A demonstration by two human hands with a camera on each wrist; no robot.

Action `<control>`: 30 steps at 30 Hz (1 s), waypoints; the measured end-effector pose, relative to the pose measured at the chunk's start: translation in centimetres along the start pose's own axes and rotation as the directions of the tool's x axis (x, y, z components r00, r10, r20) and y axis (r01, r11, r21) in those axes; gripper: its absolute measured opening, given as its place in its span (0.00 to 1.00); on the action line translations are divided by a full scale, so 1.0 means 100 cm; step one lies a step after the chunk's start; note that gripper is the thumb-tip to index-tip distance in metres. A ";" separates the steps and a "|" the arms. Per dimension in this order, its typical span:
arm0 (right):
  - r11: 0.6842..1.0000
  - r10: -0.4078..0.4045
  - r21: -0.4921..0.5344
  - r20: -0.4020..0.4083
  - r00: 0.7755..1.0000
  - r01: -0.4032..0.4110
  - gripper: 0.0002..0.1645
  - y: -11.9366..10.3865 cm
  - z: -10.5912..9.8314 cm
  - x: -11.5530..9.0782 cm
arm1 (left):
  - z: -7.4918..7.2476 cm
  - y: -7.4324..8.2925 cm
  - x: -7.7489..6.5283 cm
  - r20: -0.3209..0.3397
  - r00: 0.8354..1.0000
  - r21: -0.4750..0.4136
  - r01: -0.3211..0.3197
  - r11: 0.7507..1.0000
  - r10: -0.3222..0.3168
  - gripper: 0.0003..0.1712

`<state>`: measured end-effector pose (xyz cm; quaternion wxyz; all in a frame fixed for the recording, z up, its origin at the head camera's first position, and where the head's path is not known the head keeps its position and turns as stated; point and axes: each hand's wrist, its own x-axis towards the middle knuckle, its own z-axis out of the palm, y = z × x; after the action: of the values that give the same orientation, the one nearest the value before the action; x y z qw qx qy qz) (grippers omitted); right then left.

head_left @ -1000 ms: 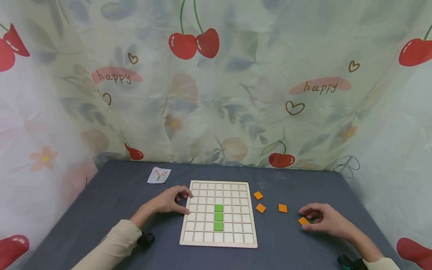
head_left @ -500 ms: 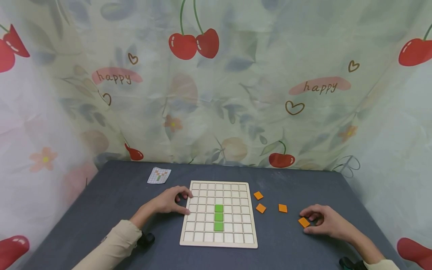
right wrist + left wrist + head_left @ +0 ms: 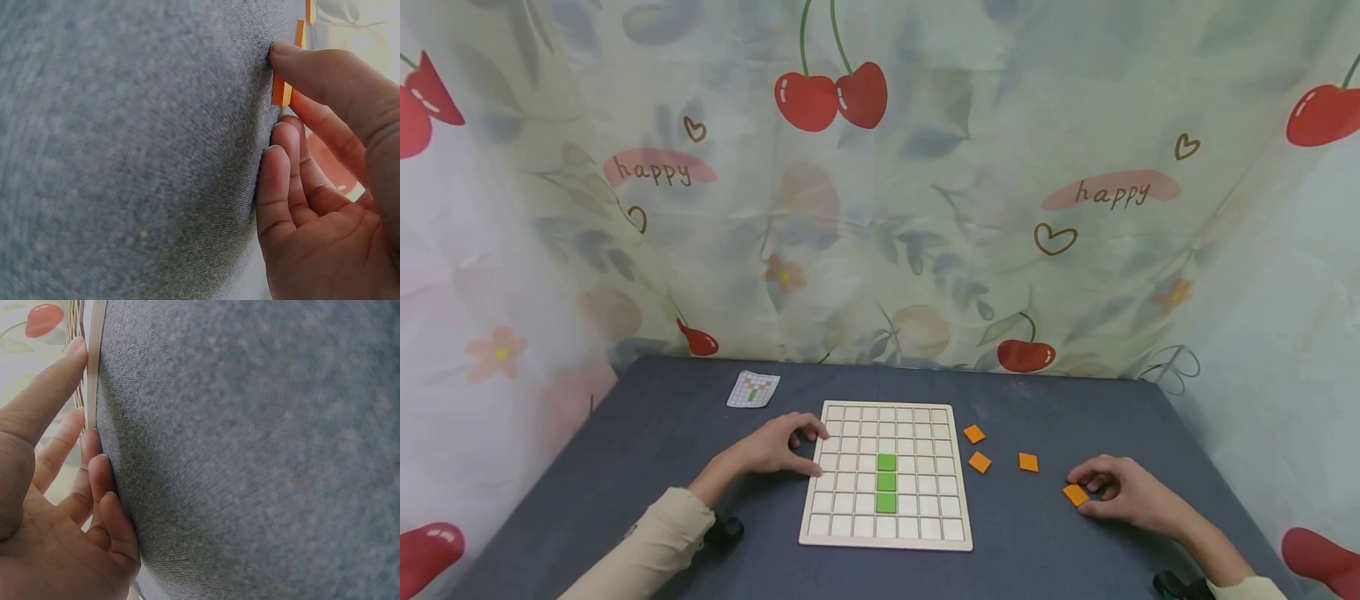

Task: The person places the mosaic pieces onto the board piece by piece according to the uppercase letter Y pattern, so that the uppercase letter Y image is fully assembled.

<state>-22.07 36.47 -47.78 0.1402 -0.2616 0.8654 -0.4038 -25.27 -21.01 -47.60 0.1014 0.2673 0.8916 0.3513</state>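
Note:
A pale gridded board (image 3: 841, 527) lies on the table with three green tiles (image 3: 886, 482) in a column near its middle. My left hand (image 3: 771, 446) rests at the board's left edge, thumb and forefinger touching the rim; in the left wrist view the thumb reaches onto the board's side (image 3: 95, 369) and the other fingers are loosely bent. On the right, my right hand (image 3: 1120, 492) has an orange tile (image 3: 1076, 495) between thumb and forefinger, low at the tabletop. In the right wrist view the thumb hides part of that tile (image 3: 281, 94).
Three more orange tiles (image 3: 1028, 462) are scattered between the board and my right hand. A small card (image 3: 753, 389) printed with a coloured grid pattern lies beyond the board to the left. A cherry-patterned curtain (image 3: 895, 250) hangs behind the dark table (image 3: 700, 567).
Since a second ago my right hand has shifted very slightly toward me, and its thumb has slid off the tile's face to its near edge. The left hand and board stay put.

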 end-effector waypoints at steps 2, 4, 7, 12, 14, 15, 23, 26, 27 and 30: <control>1.000 -0.009 -0.001 0.001 1.000 0.009 0.16 0.000 0.000 0.000 | 0.000 0.000 0.000 -0.001 1.000 0.003 -0.003 1.000 0.003 0.26; 1.000 -0.022 -0.005 0.000 1.000 0.022 0.15 -0.001 0.000 0.000 | 0.000 0.000 0.001 -0.002 1.000 0.004 -0.003 1.000 0.003 0.26; 0.999 -0.042 -0.018 -0.006 0.999 0.042 0.13 -0.001 0.001 0.000 | 0.001 0.001 0.001 -0.001 1.000 0.001 -0.005 1.000 0.005 0.26; 0.998 -0.043 -0.041 -0.019 0.999 0.043 0.12 -0.002 0.002 0.000 | 0.001 0.001 0.002 0.000 1.000 0.001 0.001 1.000 -0.001 0.26; 0.998 -0.031 -0.048 -0.021 0.999 0.030 0.11 -0.003 0.002 0.000 | 0.000 0.002 0.001 0.000 1.000 0.001 0.001 1.000 -0.001 0.26; 0.999 -0.024 -0.049 -0.021 0.999 0.023 0.11 -0.004 0.003 0.000 | 0.000 0.002 0.001 0.001 1.000 0.000 0.001 1.000 -0.001 0.26; 1.000 -0.025 -0.019 -0.010 1.000 0.025 0.10 -0.008 0.001 0.001 | 0.001 -0.001 0.001 0.005 1.000 0.004 0.009 1.000 -0.009 0.26; 0.999 -0.049 -0.020 -0.016 0.999 0.049 0.10 -0.007 0.001 0.002 | 0.001 -0.001 0.001 0.007 1.000 0.004 0.009 1.000 -0.009 0.25; 0.998 -0.054 -0.022 -0.018 0.998 0.054 0.10 -0.007 0.001 0.003 | 0.001 -0.001 0.001 0.009 1.000 0.003 0.008 1.000 -0.009 0.25; 0.997 -0.068 -0.040 -0.037 0.997 0.066 0.10 -0.009 0.002 0.005 | 0.001 -0.001 0.002 0.009 1.000 0.001 0.012 1.000 -0.012 0.26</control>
<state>-22.09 35.59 -47.21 0.1050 -0.2855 0.8663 -0.3962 -25.44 -20.93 -47.75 0.1076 0.2634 0.8929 0.3489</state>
